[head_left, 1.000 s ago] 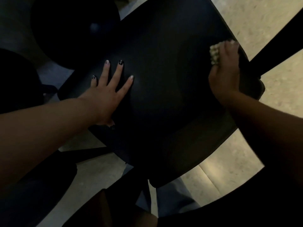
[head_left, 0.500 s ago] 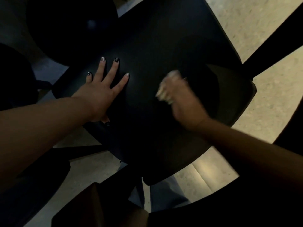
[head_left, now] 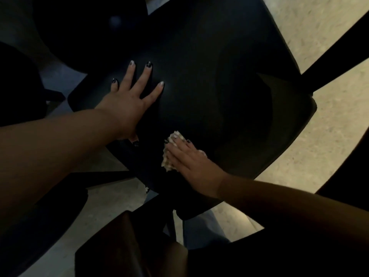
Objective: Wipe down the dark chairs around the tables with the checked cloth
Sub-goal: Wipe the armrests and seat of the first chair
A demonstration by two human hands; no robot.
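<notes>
A dark chair seat (head_left: 209,72) fills the middle of the head view. My left hand (head_left: 127,102) lies flat on its left part, fingers spread and straight. The pale checked cloth (head_left: 169,150) sits near the seat's front-left edge. My right hand (head_left: 189,162) presses down on it with straight fingers. Most of the cloth is hidden under that hand; only bunched edges show at the fingertips and the left side.
Another dark chair (head_left: 83,27) stands at the upper left, and more dark furniture (head_left: 18,84) sits at the far left. A black chair leg (head_left: 335,54) runs diagonally at the right over the pale speckled floor (head_left: 319,17). Dark shapes crowd the bottom edge.
My right hand has swept the cloth from the seat's far right edge across to its front-left part. My left hand has stayed flat in place.
</notes>
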